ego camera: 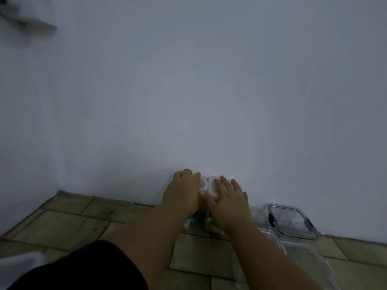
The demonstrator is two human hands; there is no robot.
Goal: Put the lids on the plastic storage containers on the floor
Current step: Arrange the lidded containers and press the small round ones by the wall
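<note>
Black sleeve (83, 266) fills the near corner. Both palms press flat on white lids (211, 185) of containers standing against the wall (188, 91): the left hand (182, 193) spread over one, the right hand (228, 201) over its neighbour (fingers open, not clamped). Clear containers (293, 222) with lids lie right on the tiled floor (73, 218). No writing is legible.
</note>
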